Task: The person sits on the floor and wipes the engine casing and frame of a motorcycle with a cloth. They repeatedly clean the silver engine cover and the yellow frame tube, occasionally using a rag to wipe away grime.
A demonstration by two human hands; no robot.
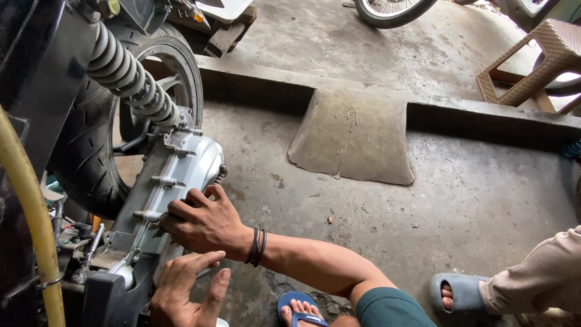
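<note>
Stained concrete floor [472,206] fills our head view, with a moulded ramp [354,136] set into a raised step at twelve o'clock and a brown woven stool [532,66] at two o'clock. At nine o'clock we see a scooter's rear tyre [85,157], a coiled grey shock absorber [130,75] and a yellow hose [30,218] running down the left edge. Our right hand [203,221], black bands at the wrist, lies on the silver engine cover [175,175], fingers curled over its edge in a loose grip. Our left hand [184,290], at seven o'clock just below, is open with fingers spread, holding nothing, beside the cover's lower end. Another person's grey sandal [463,290] rests at five o'clock.
</note>
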